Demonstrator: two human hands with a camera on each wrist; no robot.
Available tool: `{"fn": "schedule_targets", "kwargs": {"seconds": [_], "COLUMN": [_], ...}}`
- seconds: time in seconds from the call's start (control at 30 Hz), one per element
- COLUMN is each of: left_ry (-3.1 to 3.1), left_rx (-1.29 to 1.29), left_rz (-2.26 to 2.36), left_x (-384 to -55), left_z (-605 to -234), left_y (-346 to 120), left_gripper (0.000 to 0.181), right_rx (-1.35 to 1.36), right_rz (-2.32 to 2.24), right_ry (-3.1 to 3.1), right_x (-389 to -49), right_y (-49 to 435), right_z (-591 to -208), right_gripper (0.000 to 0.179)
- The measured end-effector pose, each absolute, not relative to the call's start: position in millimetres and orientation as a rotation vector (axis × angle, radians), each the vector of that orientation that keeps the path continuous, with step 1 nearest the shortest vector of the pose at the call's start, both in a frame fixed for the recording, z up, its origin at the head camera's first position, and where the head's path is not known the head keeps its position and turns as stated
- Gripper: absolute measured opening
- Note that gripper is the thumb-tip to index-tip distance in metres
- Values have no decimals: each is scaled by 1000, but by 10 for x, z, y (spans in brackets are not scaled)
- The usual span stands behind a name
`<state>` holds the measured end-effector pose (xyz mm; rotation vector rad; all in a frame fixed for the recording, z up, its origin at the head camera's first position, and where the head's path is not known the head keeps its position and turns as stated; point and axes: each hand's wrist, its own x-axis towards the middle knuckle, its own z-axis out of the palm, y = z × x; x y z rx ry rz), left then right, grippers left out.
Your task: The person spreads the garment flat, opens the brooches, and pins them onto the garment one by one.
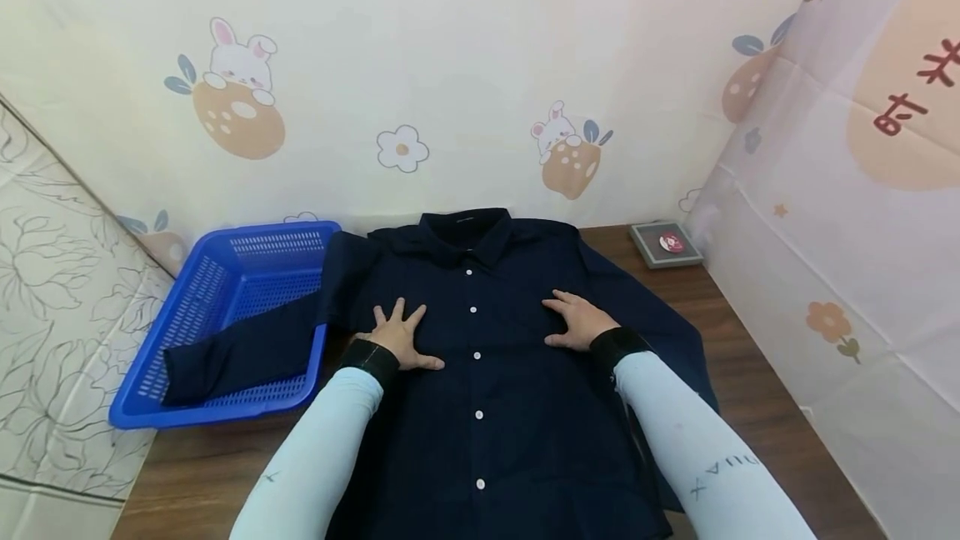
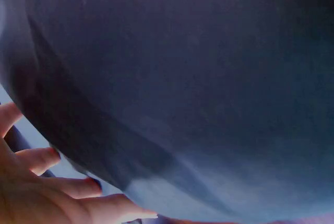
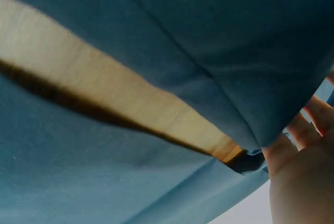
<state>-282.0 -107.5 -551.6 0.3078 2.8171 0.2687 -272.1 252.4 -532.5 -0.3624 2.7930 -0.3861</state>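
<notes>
A dark navy button-up shirt (image 1: 510,407) lies front side up, its collar toward the wall and a row of white buttons down the middle. My left hand (image 1: 395,337) rests on the chest at the left of the buttons, fingers spread. On the other side of the buttons, my right hand (image 1: 579,322) touches the chest with its fingers extended. One sleeve (image 1: 240,348) lies in the blue basket (image 1: 123,407); the other sleeve (image 1: 660,307) lies along the right side. Dark fabric (image 2: 182,78) fills most of the left wrist view. The right wrist view shows a gap beside the shirt body (image 3: 235,41).
The brown wooden table (image 1: 750,373) carries everything. A small grey square box (image 1: 647,250) with a red and white round piece stands at the back right. Patterned cloth walls (image 1: 480,90) close in the back and both sides.
</notes>
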Motion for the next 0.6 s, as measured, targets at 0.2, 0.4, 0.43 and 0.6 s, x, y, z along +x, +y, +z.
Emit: {"fn": "schedule_targets", "kwargs": {"seconds": [0.2,0.4,0.43,0.6], "left_ry": [2801,2798,2795,2768], "left_rx": [252,249,248,233], "left_rz": [293,292,291,283], "left_x": [-2829,-2816,-2815,-2832], "left_z": [-5484,-5463,-5456,-5443], "left_y": [-1155,-1142,-1134,-1106], "left_gripper": [121,122,122,122], "right_rx": [-358,-335,-332,-322], "right_rz": [-380,-394,-400,-411], "right_ry": [2775,2773,2773,2775], "right_x": [-2772,-2789,-2784,-2766], "right_y": [2556,2572,2574,2579], "right_z": [-5382,-5410,-5408,-5393], "right_gripper": [95,100,99,98]}}
